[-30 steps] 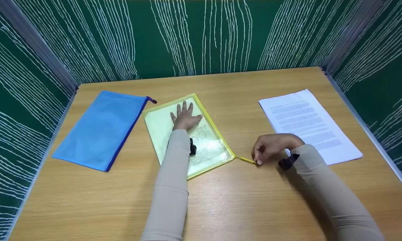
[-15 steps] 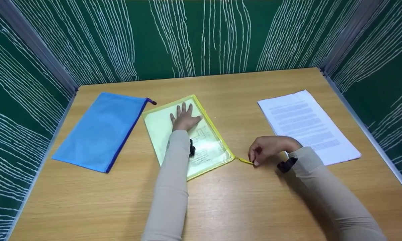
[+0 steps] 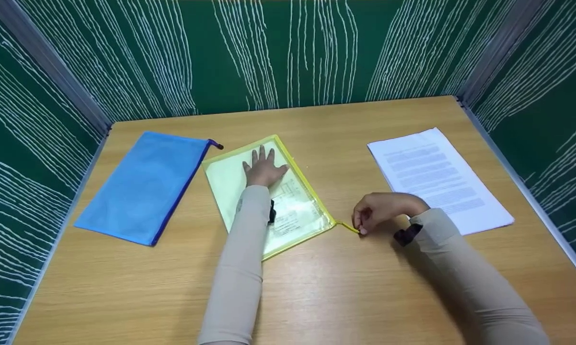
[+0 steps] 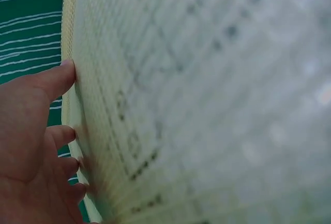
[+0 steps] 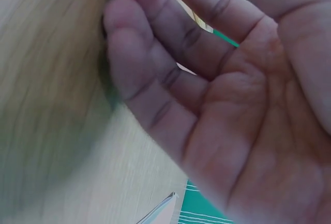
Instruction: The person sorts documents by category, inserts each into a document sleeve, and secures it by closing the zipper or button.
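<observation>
A yellow-edged clear zip folder (image 3: 221,191) with printed sheets inside lies slanted at the middle of the table. My left hand (image 3: 265,172) rests flat on its upper part, fingers spread. In the left wrist view the fingertips (image 4: 66,71) touch the folder's surface (image 4: 217,110), whose print is blurred. Off the folder's right corner runs a yellow zip tab (image 3: 348,226). My right hand (image 3: 379,211) pinches the free end of that tab between thumb and fingers, low over the table. The right wrist view shows this hand's curled fingers (image 5: 139,63); the pinched end is hidden there.
To the left lies a blue zip folder (image 3: 144,187) with a dark purple zip and a tab at its top corner. A stack of printed paper (image 3: 436,177) lies at the right, partly behind my right wrist. Green white-streaked walls (image 3: 278,52) enclose the wooden table (image 3: 326,292).
My right hand has shifted slightly left, towards the folder's corner, still pinching the tab. The left hand stays pressed on the folder. The whole view drifts slightly.
</observation>
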The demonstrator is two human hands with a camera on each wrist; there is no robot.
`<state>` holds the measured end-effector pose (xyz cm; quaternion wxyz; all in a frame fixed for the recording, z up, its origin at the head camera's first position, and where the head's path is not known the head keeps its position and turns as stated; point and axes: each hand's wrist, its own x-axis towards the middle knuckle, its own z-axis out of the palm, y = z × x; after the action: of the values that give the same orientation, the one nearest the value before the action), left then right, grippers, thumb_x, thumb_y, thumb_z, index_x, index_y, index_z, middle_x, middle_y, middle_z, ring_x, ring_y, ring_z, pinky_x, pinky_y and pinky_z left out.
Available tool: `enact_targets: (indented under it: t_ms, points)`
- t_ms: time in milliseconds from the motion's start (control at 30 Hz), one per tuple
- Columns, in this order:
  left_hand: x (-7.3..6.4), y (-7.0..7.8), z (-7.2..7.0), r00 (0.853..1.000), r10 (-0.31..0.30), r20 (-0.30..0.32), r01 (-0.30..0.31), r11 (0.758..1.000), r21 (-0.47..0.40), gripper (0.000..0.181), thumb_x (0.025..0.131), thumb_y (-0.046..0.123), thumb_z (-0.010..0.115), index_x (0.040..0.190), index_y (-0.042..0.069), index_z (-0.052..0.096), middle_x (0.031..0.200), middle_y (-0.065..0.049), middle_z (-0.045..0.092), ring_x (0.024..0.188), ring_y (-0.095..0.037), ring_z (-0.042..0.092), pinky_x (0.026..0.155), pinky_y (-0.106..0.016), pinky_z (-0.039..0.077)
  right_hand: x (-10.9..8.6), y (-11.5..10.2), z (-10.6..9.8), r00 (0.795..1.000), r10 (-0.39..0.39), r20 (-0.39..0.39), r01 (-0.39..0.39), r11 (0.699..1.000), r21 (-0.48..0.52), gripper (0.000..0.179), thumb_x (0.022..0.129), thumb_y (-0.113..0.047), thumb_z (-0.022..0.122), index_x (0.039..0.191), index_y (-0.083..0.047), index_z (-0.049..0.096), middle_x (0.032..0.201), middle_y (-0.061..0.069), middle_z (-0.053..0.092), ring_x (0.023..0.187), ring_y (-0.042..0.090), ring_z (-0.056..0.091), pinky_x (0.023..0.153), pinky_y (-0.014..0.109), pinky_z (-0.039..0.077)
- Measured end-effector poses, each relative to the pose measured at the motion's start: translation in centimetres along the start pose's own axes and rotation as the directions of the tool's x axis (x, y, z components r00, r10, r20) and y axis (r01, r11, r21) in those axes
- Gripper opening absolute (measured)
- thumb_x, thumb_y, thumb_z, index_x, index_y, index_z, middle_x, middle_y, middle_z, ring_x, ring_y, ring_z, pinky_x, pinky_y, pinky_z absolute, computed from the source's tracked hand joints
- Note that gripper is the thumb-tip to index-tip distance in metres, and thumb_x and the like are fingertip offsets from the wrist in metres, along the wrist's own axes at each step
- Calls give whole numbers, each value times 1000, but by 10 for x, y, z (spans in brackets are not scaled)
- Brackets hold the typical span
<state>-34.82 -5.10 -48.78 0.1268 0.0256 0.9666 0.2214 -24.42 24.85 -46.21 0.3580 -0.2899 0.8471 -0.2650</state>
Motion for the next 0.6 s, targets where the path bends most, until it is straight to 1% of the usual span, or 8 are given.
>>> enact_targets:
  t_ms: [100, 200, 300, 433, 500, 600]
  points:
    - [-1, -5, -2, 1000, 6, -24, -6, 1000, -13, 67, 97, 49, 46, 153, 17, 27, 163, -11, 7, 150, -33, -2, 117, -59, 1, 1, -1, -1, 1000, -18, -11, 18, 1000, -19, 13, 83, -18, 75, 93, -10, 72, 84, -3, 68, 70, 4, 52, 62, 18, 42]
    - [-2, -12, -6, 998, 11, -60, -14, 999, -51, 59, 98, 41, 46, 150, 15, 34, 161, -13, 16, 149, -35, 8, 118, -59, 7, 1, -2, -3, 999, -23, -32, 22, 1000, -17, 16, 87, -22, 71, 98, -10, 72, 86, -2, 68, 71, 4, 51, 62, 19, 41]
    - [-3, -19, -12, 993, 22, -115, -33, 995, -93, 54, 99, 35, 47, 148, 13, 39, 156, -14, 29, 145, -36, 23, 116, -58, 16, 2, -2, -6, 997, -39, -60, 38, 999, -7, 19, 91, -24, 67, 104, -11, 72, 89, 0, 69, 74, 5, 53, 65, 20, 43]
    - [-5, -29, -20, 983, 38, -180, -68, 984, -164, 52, 98, 31, 50, 146, 12, 42, 149, -14, 40, 136, -36, 38, 112, -55, 29, 4, -2, -12, 992, -83, -95, 86, 996, 26, 22, 95, -22, 61, 108, -7, 70, 94, 8, 70, 80, 12, 58, 72, 24, 48]
    - [-6, -35, -24, 980, 37, -195, -79, 974, -211, 53, 98, 31, 50, 146, 12, 41, 148, -14, 42, 134, -36, 42, 109, -53, 34, 7, -2, -15, 991, -76, -114, 84, 995, 62, 23, 96, -20, 59, 110, -5, 69, 94, 11, 70, 81, 16, 61, 74, 28, 51]
    - [-8, -47, -29, 975, 24, -222, -83, 962, -259, 54, 97, 31, 52, 147, 12, 41, 146, -16, 44, 130, -36, 46, 105, -51, 40, 12, 0, -19, 988, -31, -153, 50, 991, 122, 26, 96, -19, 57, 115, -4, 66, 97, 12, 70, 85, 20, 63, 78, 34, 52]
